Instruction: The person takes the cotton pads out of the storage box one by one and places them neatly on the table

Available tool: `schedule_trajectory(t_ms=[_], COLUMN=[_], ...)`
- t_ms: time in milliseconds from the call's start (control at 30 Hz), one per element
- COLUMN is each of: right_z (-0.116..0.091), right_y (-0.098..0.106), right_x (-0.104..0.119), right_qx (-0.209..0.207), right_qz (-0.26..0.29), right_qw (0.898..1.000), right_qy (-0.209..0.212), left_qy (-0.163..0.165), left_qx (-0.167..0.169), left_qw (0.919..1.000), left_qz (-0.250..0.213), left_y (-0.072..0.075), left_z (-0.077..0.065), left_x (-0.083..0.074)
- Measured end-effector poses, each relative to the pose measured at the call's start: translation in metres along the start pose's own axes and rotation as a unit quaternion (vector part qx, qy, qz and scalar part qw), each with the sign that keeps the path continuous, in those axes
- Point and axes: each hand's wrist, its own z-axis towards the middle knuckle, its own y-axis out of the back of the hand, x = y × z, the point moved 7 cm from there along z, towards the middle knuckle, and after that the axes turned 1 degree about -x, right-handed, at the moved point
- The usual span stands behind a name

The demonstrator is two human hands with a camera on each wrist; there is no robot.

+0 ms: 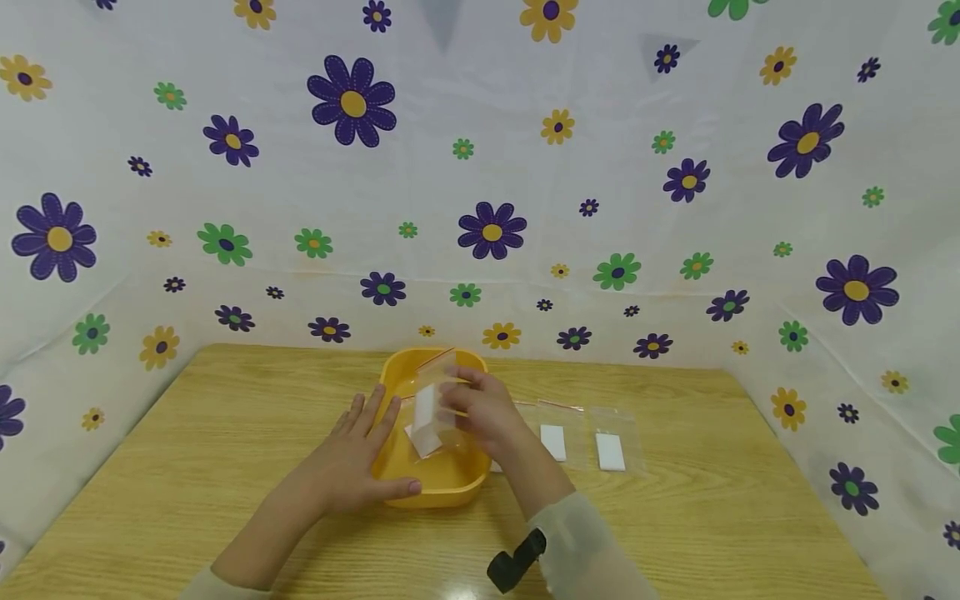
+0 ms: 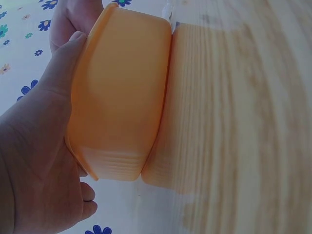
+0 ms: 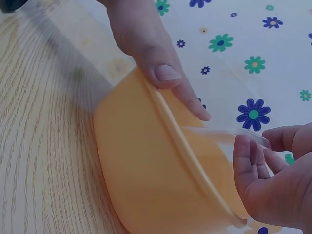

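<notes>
A yellow plastic basin (image 1: 450, 497) stands on the wooden table. My left hand (image 1: 341, 467) rests on its left side with fingers spread, and the thumb lies along the near rim. Over the basin, my right hand (image 1: 483, 412) pinches a clear zip bag (image 1: 437, 364) holding a white rectangular piece (image 1: 424, 408). In the right wrist view that bag (image 3: 219, 134) appears edge-on between thumb and fingers. Beneath it, more clear bagging with white contents (image 1: 425, 442) lies inside the basin, partly hidden. The left wrist view shows the basin's outer wall (image 2: 122, 87).
Right of the basin lie clear zip bags with white pieces (image 1: 552, 443) (image 1: 610, 452); another is partly hidden behind the right forearm. A flower-patterned white cloth (image 1: 420, 183) hangs around the table (image 1: 720, 500). A black device (image 1: 517, 562) is at the right wrist.
</notes>
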Motion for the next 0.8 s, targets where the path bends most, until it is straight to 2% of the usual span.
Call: schedule_trajectory(t_ms=[433, 800], right_z=[-0.011, -0.018], right_y=[0.017, 0.034], right_x=[0.002, 0.0], right_qx=[-0.006, -0.031], right_qz=[0.027, 0.041], right_qw=[1.0, 0.999], right_qy=[-0.003, -0.008], left_qy=[0.006, -0.004], left_qx=[0.003, -0.001], left_qw=[1.0, 1.0], left_qz=[0.003, 0.005], left_y=[-0.001, 0.0], left_z=[0.002, 0.0], left_x=[0.002, 0.0])
